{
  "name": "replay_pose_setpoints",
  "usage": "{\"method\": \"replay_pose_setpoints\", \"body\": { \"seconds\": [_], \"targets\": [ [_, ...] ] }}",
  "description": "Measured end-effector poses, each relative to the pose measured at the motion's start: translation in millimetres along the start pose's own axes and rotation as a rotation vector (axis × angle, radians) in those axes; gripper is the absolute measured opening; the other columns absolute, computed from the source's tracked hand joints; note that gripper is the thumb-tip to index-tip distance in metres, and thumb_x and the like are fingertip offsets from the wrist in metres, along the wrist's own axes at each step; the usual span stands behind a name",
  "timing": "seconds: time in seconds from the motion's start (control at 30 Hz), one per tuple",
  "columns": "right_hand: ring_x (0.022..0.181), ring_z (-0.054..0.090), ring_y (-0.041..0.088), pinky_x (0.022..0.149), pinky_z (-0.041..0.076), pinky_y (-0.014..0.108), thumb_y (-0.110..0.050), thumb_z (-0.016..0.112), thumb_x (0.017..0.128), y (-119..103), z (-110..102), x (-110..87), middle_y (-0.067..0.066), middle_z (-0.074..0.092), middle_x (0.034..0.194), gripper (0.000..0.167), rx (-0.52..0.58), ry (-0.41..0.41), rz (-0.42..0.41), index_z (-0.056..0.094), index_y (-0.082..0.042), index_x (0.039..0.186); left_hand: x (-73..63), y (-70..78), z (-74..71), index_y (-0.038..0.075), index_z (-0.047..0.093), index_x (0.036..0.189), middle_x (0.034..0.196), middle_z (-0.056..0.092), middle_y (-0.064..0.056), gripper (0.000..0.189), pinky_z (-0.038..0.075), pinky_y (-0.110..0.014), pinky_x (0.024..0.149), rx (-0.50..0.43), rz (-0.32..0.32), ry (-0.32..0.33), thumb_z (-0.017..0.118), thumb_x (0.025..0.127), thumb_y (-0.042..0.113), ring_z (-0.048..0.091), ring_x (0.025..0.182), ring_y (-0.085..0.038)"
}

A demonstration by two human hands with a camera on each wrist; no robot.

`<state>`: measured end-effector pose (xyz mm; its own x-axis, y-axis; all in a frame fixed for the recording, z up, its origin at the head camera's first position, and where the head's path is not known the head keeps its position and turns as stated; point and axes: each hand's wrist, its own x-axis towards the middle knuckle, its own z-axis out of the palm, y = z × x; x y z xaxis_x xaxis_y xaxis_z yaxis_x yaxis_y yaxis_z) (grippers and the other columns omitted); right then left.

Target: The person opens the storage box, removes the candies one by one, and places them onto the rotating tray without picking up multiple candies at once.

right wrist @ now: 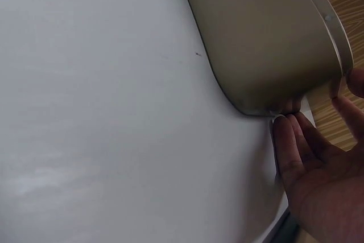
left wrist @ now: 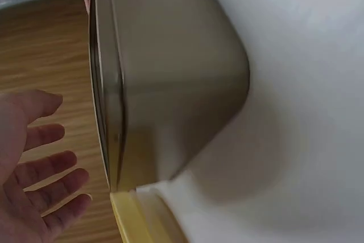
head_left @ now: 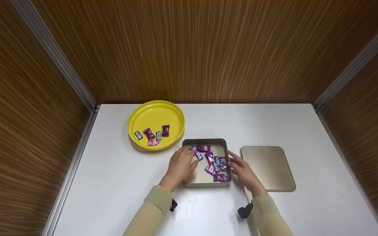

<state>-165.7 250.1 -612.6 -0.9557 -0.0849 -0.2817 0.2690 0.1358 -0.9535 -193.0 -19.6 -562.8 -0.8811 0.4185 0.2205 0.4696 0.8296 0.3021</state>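
A rectangular metal tin (head_left: 207, 185) stands on the table with several wrapped candies (head_left: 210, 159) inside, mostly toward its right half. Over the tin's left wall reaches my left hand (head_left: 180, 165); in the left wrist view its spread fingers (left wrist: 60, 183) hold nothing. The fingertips are near blue-and-white candies at the tin's upper left. My right hand (head_left: 246, 175) is at the right wall, its fingers (right wrist: 287, 143) touching the tin's outside near a corner in the right wrist view.
Up and left of the tin is a round yellow tray (head_left: 156, 114) bearing several wrapped candies (head_left: 149, 133). To the right, a flat metal lid (head_left: 267, 168) lies on the white table (head_left: 208, 216). Wood-grain panels (head_left: 189, 49) enclose the back and sides.
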Motion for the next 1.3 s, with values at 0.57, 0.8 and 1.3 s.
{"method": "replay_pose_setpoints", "body": {
  "seconds": [0.57, 0.8, 1.3],
  "targets": [
    [0.124, 0.051, 0.039, 0.103, 0.042, 0.051, -0.01, 0.053, 0.098, 1.2, 0.8, 0.4, 0.027, 0.043, 0.144, 0.057, -0.018, 0.026, -0.018, 0.036, -0.012, 0.152, -2.9, 38.6, 28.6, 0.016, 0.072, 0.112, 0.113, 0.069, 0.0, 0.021, 0.051, -0.035, 0.087, 0.018, 0.237, -0.195, 0.063, 0.093, 0.011, 0.064, 0.102, -0.018],
    [0.124, 0.052, 0.039, 0.103, 0.042, 0.051, -0.011, 0.054, 0.097, 1.0, 1.0, 0.1, 0.026, 0.045, 0.143, 0.056, -0.028, 0.022, -0.023, 0.038, -0.013, 0.152, 3.6, 40.7, 35.2, 0.02, 0.072, 0.117, 0.127, 0.064, 0.001, 0.028, 0.045, -0.035, 0.099, 0.009, 0.295, -0.262, 0.059, 0.095, 0.009, 0.056, 0.116, -0.018],
    [0.126, 0.049, 0.041, 0.103, 0.041, 0.052, -0.011, 0.053, 0.098, 0.9, 1.4, 0.4, 0.028, 0.042, 0.145, 0.055, -0.03, 0.03, -0.026, 0.038, -0.011, 0.151, 4.5, 34.6, 43.5, 0.023, 0.069, 0.122, 0.134, 0.059, 0.004, 0.027, 0.043, -0.042, 0.103, 0.064, 0.325, -0.32, 0.052, 0.101, 0.024, 0.048, 0.129, -0.021]
  ]
}}
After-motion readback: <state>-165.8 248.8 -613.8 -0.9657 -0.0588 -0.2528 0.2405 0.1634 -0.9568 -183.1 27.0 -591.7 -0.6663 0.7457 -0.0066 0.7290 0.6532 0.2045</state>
